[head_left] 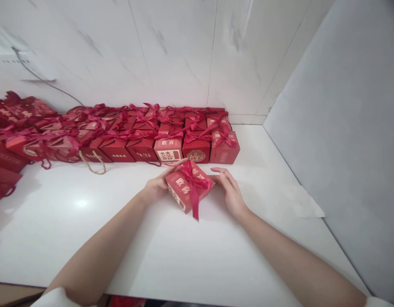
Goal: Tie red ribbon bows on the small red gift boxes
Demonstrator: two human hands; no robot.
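A red gift box (pixel 178 184) with a crimson ribbon bow (pixel 193 181) on top and pale gold lettering is tilted and turned at an angle over the white table. My left hand (pixel 156 187) grips it from its left side, thumb near the corner, with the other fingers partly hidden behind the box. On the right, my right hand (pixel 230 189) has its fingers stretched out toward the box's far right corner. Some of its fingertips pass behind that corner, and I cannot tell whether they touch it.
Rows of similar ribboned red boxes (pixel 197 151) stand against the marbled wall (pixel 177 55). More red boxes (pixel 7 164) sit at the left, and a gold cord handle (pixel 93 170) hangs forward. A grey panel (pixel 350 128) borders the white table (pixel 190 256) on the right.
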